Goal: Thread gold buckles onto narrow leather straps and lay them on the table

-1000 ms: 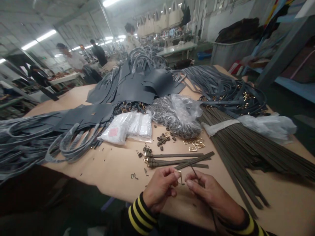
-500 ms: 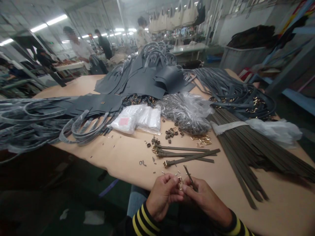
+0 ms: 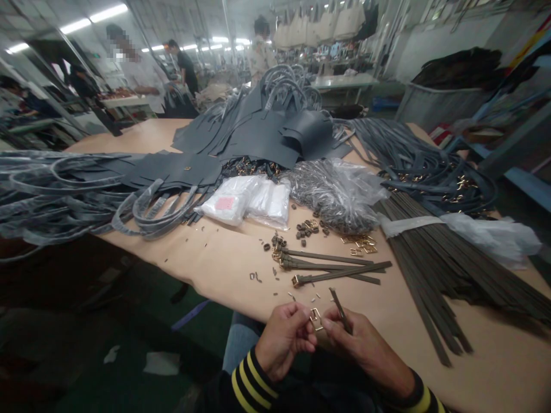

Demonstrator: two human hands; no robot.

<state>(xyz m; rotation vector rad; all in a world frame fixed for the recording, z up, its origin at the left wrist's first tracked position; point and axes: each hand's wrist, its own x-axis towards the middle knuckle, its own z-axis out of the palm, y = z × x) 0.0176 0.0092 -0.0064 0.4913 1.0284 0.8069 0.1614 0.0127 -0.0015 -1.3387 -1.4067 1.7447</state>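
Observation:
Near the table's front edge, my left hand [image 3: 287,339] pinches a gold buckle [image 3: 317,319] between thumb and fingers. My right hand [image 3: 359,338] is closed around a dark olive strap [image 3: 341,308] that sticks up past its fingers; its thumb is close to the buckle, and I cannot tell whether it touches. Just beyond lie several olive straps with buckles on their ends [image 3: 331,265]. Small strap loops [image 3: 305,230] and loose gold buckles [image 3: 360,244] are a little farther back.
To the right fans a bundle of olive straps [image 3: 424,275]. Clear plastic bags [image 3: 331,195], white packets [image 3: 235,201] and dark leather panels [image 3: 267,135] cover the table's middle and back. Wrapped handles [image 3: 55,195] pile up at left. Several people stand in the background.
My right hand has moved slightly right, away from the left, so more of the buckle shows. The whole view has shifted a little.

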